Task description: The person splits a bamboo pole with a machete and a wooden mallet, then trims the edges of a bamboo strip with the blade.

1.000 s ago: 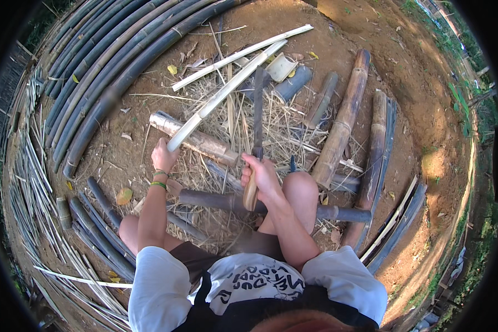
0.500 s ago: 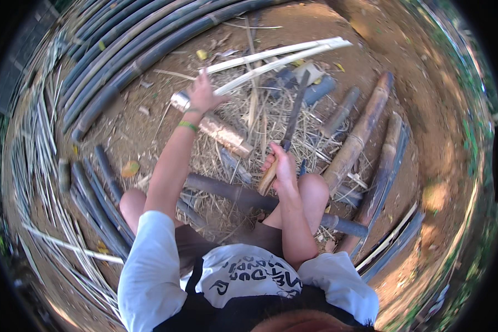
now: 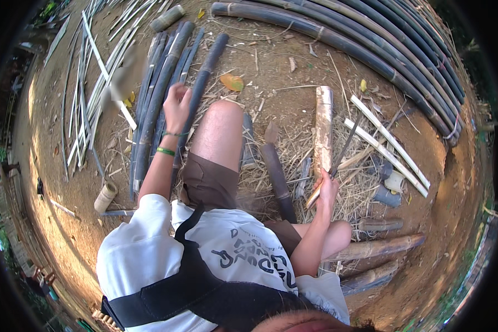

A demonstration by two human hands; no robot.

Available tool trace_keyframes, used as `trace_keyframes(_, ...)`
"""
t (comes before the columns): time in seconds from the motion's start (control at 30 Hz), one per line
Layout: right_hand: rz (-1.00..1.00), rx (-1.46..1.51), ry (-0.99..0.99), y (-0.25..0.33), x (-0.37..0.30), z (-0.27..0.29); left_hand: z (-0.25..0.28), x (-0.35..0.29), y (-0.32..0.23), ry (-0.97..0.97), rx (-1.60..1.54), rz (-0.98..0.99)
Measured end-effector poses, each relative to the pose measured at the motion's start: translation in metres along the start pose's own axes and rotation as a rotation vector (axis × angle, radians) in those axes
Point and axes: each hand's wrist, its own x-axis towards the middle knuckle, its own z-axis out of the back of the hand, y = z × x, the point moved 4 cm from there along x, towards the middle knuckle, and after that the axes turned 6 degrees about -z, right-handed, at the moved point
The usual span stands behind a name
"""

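My right hand is closed around the wooden handle of a long knife. Its dark narrow blade points away, beside a short upright-lying log with a pale, chipped surface. Off to the left, my left hand hovers over dark bamboo pieces, its fingers loosely bent and nothing visible in them. Two pale split bamboo strips lie to the right of the knife. A dark bamboo length rests between my legs on the shavings.
Long dark bamboo poles lie bundled across the far right. Thin split strips are scattered at far left. Shavings cover the ground around the knife. Thick brown bamboo sections lie beside my right knee.
My view has swung to the left. My left hand has left the chipped log and pale strips and moved over the dark bamboo pieces. My right hand still grips the knife.
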Motion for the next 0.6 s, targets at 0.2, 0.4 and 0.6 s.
trace_keyframes(0.2, 0.181, -0.638, -0.103, -0.035, 0.066, -0.015, 0.096, -0.208, 0.208, 0.310, 0.592, 0.488)
trace_keyframes(0.4, 0.374, -0.876, -0.217, -0.046, 0.106, -0.012, 0.118, -0.340, 0.253, 0.282, 0.887, 0.800)
trace_keyframes(0.6, 0.266, -0.784, -0.193, -0.045, 0.118, -0.031, 0.130, -0.329, 0.239, 0.310, 0.836, 0.838)
